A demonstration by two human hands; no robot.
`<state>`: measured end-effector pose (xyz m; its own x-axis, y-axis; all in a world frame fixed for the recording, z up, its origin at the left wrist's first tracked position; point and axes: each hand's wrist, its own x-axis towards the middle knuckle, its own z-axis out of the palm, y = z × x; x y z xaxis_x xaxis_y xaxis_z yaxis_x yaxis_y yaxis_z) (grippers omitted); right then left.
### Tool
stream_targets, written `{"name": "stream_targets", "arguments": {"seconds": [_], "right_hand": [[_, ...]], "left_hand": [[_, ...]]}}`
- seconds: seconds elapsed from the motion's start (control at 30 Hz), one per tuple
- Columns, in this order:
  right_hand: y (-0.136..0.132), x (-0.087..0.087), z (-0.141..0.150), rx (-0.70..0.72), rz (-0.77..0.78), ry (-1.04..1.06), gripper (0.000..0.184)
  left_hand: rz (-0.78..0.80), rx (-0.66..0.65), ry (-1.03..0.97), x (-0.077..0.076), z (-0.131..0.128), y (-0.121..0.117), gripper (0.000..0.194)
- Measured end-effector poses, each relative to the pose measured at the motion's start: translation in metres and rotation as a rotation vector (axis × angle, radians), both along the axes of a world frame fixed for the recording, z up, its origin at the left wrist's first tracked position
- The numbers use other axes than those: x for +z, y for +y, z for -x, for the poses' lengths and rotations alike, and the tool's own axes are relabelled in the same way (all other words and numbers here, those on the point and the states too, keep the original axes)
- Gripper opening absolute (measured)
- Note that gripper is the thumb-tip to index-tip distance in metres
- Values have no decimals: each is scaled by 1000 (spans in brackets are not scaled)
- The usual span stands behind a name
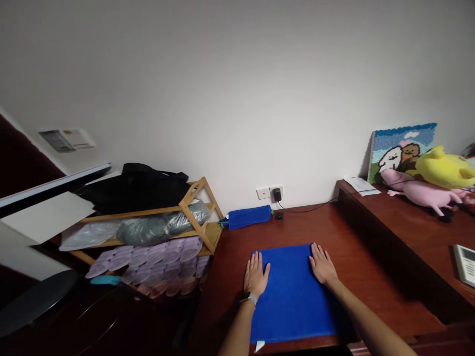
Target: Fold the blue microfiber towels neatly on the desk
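A blue cloth [291, 301] lies spread flat on the reddish-brown wooden desk [311, 227], a small white tag at its near left corner. My left hand [256, 277] rests palm down on the cloth's far left edge, fingers stretched out and thumb apart; a watch circles that wrist. At the far right corner, my right hand [322, 264] also lies flat with its fingers extended, partly on the cloth and partly on the wood. Neither hand grips anything. Beyond them, against the wall, sits a rolled blue cloth bundle [250, 217].
A black plug [276, 195] sits in the wall socket, its cable running right. On the raised desk section are a pink plush toy [423, 193], a yellow plush toy [441, 168], a picture [403, 146] and papers [361, 186]. Left stands a wooden rack [203, 225] with lilac slippers [163, 252].
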<state>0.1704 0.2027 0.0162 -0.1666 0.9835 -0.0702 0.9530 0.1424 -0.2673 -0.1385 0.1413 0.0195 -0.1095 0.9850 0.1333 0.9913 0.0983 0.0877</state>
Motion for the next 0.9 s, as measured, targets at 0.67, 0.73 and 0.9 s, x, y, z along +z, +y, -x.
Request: {"name": "stream_targets", "arguments": {"seconds": [0.67, 0.73, 0.9], "right_hand": [[-22, -2, -1, 45, 6, -9, 68], [-22, -4, -2, 57, 4, -15, 67], [-22, -5, -1, 32, -30, 28, 68]], "left_hand": [[8, -403, -117, 7, -144, 7, 68], [39, -411, -145, 2, -165, 6, 68], [47, -348, -109, 4, -127, -10, 68]]}}
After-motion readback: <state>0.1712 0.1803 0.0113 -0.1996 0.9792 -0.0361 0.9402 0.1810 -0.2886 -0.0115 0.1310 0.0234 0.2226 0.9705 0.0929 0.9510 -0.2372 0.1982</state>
